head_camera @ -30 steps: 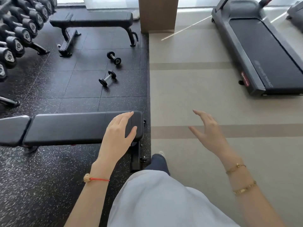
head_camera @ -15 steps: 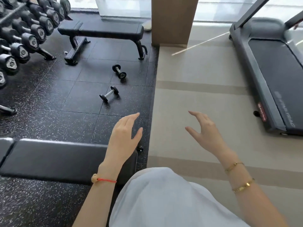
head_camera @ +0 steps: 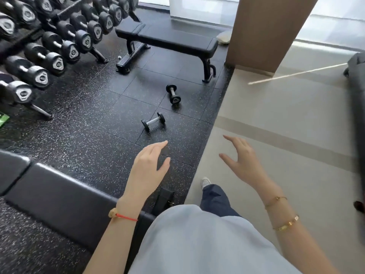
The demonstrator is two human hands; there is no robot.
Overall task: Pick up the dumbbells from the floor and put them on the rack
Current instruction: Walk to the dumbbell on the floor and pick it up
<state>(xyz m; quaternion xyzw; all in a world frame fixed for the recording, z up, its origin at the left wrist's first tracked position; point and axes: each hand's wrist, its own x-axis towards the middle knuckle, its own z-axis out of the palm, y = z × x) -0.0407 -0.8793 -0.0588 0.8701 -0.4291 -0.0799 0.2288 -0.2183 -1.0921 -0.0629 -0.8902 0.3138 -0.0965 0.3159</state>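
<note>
Two small black dumbbells with bright metal handles lie on the black speckled rubber floor, well apart from both hands. The nearer dumbbell rests just ahead of the left hand; the farther dumbbell lies beyond it, near the black padded flat bench. The left hand is held open and empty, fingers extended forward. The right hand is likewise spread and empty, above the beige smooth flooring. Nothing is gripped.

The step in hand is judged to be the approach. It is best done by closing on the nearer dumbbell first, with the knees bent and the handle taken at its middle, so that the weight hangs level. The long black dumbbell rack, already loaded with larger black dumbbells, stands to the left; a free cradle cannot be made out from here.
</note>
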